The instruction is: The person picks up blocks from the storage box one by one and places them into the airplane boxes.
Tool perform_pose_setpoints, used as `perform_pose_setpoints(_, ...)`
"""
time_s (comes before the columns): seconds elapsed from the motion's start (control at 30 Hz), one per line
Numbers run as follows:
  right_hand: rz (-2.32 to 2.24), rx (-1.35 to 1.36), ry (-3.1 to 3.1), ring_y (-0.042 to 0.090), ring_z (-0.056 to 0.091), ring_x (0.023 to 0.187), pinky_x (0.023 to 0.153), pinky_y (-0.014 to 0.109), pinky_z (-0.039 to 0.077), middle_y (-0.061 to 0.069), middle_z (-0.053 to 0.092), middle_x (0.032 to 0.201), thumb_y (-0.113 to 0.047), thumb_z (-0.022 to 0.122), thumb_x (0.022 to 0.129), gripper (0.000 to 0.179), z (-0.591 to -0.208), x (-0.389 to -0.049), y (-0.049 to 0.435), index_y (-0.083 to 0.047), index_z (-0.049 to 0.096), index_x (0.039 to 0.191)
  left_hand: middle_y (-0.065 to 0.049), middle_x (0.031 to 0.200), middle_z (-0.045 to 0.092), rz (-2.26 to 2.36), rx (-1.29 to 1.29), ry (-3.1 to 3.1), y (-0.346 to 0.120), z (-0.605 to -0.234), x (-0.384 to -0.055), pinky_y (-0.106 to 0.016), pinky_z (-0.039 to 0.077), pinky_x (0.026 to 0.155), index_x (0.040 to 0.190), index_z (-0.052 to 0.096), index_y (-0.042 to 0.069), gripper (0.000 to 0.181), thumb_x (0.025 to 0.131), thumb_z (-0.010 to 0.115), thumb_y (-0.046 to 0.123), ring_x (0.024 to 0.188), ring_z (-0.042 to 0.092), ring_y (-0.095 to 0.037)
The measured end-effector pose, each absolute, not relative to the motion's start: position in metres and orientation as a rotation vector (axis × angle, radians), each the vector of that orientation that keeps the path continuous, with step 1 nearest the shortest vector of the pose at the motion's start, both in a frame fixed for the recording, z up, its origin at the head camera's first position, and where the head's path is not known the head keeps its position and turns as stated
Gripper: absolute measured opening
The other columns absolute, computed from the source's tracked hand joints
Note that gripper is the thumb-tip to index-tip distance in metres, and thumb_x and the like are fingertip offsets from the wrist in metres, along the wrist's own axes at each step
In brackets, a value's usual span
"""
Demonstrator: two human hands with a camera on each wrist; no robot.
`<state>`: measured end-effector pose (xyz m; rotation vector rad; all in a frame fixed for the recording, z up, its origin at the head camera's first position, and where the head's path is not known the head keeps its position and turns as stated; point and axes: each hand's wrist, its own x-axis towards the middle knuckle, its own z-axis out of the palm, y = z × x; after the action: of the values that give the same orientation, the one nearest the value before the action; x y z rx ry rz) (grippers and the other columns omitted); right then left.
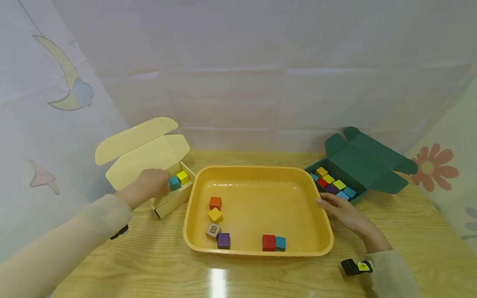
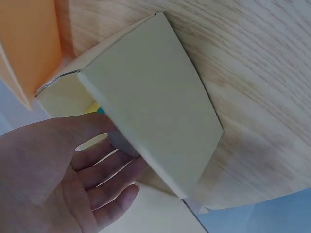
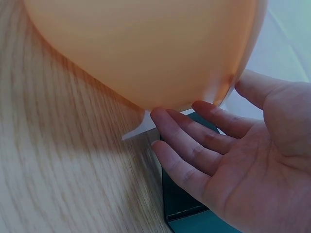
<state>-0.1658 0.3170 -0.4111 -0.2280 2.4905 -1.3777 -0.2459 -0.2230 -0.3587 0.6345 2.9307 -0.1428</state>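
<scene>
My left hand (image 1: 153, 183) reaches into the open cream cardboard box (image 1: 173, 203) at the left. In the left wrist view its thumb and fingers pinch a greyish block (image 2: 122, 142) near the box wall, partly hidden by the fingers. Beside that hand, a blue block (image 1: 174, 183) and a yellow block (image 1: 183, 177) lie in the box. My right hand (image 1: 340, 211) holds the right rim of the yellow tray (image 1: 253, 251), thumb at the rim and fingertips against the outer wall.
Inside the tray lie an orange block (image 1: 215, 203), a yellow-orange block (image 1: 215, 215), a wooden letter block (image 1: 213, 231), a purple block (image 1: 223, 241), a red block (image 1: 268, 243) and a blue block (image 1: 280, 243). An open green box (image 1: 359, 198) with several coloured blocks stands behind my right hand.
</scene>
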Motion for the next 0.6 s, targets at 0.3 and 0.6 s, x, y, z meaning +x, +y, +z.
perform_pose_setpoints(0.3,-1.38,-0.25,2.497,0.038,0.06,0.114,0.091,0.046,0.054,0.031,0.05,0.137,-0.03,0.045,0.108,0.057,-0.4113,-0.1655,0.3174,0.012,0.035,0.146,-0.011,0.071,0.059,-0.171,0.598,2.965,-0.2207,-0.3678,-0.2476,-0.045,0.055,0.057,0.077,0.058,0.002,0.013,0.087,0.065,0.005,0.065,0.058,-0.025)
perform_pose_setpoints(0.6,-1.382,-0.241,2.497,0.038,0.06,0.114,0.089,0.043,0.055,0.032,0.049,0.138,-0.031,0.045,0.107,0.059,-0.4121,-0.1653,0.318,0.012,0.034,0.146,-0.008,0.071,0.056,-0.142,0.599,2.974,-0.2185,-0.3648,-0.2483,-0.041,0.054,0.055,0.077,0.057,0.003,0.013,0.079,0.07,0.003,0.063,0.053,-0.022)
